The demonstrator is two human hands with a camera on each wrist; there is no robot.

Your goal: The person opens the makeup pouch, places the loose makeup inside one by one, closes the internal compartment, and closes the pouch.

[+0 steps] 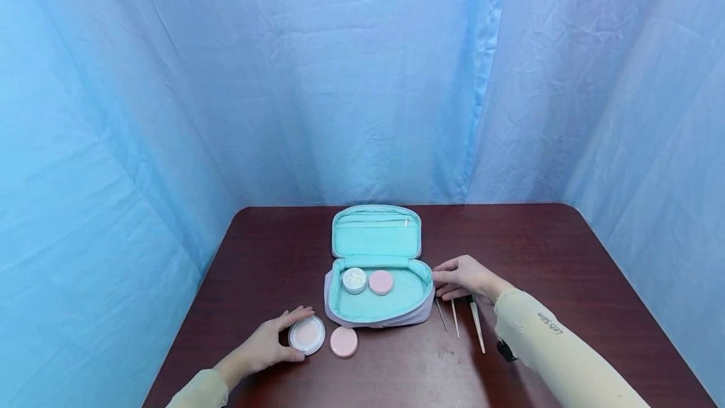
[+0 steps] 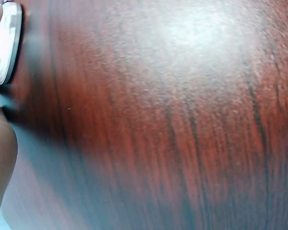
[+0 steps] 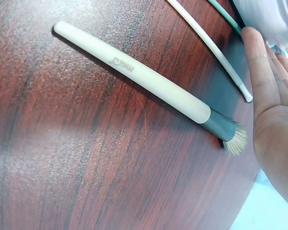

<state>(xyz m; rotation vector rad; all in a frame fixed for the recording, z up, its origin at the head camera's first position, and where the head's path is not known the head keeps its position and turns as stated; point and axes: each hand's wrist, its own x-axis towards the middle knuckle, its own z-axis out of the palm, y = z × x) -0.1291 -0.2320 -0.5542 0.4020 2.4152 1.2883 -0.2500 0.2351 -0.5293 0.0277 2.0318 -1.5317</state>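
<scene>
Thumb and fingers of my left hand [image 1: 272,340] hold opposite edges of a round clear-rimmed powder compact [image 1: 306,335] with a pale pink centre. Part of the compact [image 2: 7,45] shows at the left wrist view's edge. Beside it lies a round pink case [image 1: 343,342]. An open cosmetic bag [image 1: 376,318], lilac outside and turquoise inside, holds a white patterned round case [image 1: 354,280] and a pink round case [image 1: 381,282]. My right hand [image 1: 467,279] touches the bag's right side with fairly straight fingers [image 3: 261,67].
Right of the bag lie a thick pale-handled makeup brush [image 3: 149,86], a slim white stick [image 3: 211,45] and a thin greenish stick [image 3: 224,12], partly under my right hand. Blue curtains [image 1: 362,80] enclose the dark wooden table [image 1: 566,307] at the back and sides.
</scene>
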